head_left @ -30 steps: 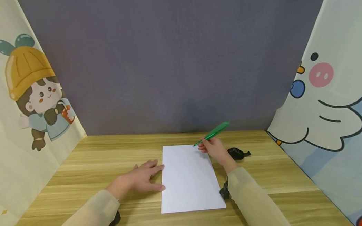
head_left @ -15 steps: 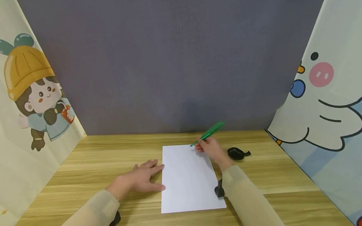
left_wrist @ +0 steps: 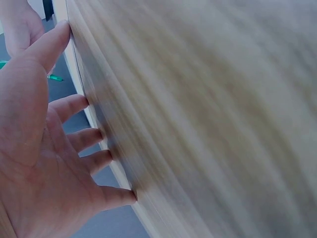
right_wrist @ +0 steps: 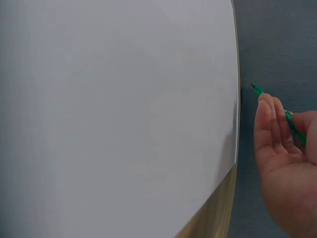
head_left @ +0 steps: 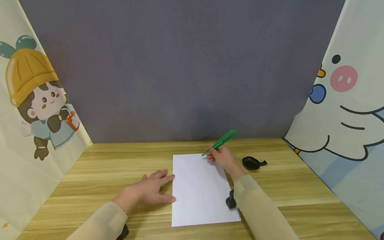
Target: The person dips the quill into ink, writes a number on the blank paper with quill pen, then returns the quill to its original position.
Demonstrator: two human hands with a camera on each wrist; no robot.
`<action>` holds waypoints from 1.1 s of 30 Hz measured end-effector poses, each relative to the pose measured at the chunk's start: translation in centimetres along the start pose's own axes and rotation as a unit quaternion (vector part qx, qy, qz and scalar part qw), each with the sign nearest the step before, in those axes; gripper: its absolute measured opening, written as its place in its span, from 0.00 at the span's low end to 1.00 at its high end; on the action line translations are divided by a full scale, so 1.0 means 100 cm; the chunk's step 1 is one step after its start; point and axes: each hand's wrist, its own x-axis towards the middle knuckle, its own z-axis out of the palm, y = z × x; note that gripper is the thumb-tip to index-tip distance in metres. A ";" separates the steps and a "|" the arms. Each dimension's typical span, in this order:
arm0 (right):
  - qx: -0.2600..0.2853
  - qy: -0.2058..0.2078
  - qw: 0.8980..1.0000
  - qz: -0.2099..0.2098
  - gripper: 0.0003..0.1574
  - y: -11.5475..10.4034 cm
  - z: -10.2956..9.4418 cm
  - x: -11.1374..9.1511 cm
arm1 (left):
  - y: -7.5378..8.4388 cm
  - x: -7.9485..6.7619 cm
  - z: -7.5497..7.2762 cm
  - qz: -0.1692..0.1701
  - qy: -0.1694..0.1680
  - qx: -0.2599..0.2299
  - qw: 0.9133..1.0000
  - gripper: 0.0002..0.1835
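A sheet of white paper (head_left: 199, 193) lies on the wooden table, upright in front of me. My right hand (head_left: 225, 158) pinches a green pen (head_left: 226, 137) with a feather-shaped top end, near the sheet's far right corner. The pen leans up to the right, its dark tip (right_wrist: 252, 85) close over the paper's far edge in the head view. Spread flat beside the sheet, my left hand (head_left: 153, 188) has its thumb and index fingertip at the paper's left edge. In the left wrist view the fingers of this left hand (left_wrist: 34, 148) are extended at the tabletop.
A black oval object with a short tab (head_left: 251, 163) lies right of my right hand. The wooden table (head_left: 122, 161) ends at a dark grey panel (head_left: 182, 69). Printed cartoon sheets flank it left (head_left: 1, 139) and right (head_left: 374, 131). Each wrist carries a small black device (head_left: 230, 202).
My right hand and the pen have shifted slightly left along the paper's far edge, mostly in the first half second. The left hand and the paper stay put.
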 end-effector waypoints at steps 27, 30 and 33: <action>-0.020 -0.013 1.000 0.018 0.20 0.004 -0.002 0.003 | 0.002 0.001 0.000 0.002 0.001 0.007 1.000 0.51; -0.022 -0.013 0.999 0.019 0.19 0.004 -0.002 0.003 | 0.003 0.001 -0.001 0.003 0.002 0.006 1.000 0.51; -0.021 -0.015 0.999 0.020 0.17 0.004 -0.002 0.004 | 0.002 0.001 -0.001 0.003 0.002 0.006 1.000 0.51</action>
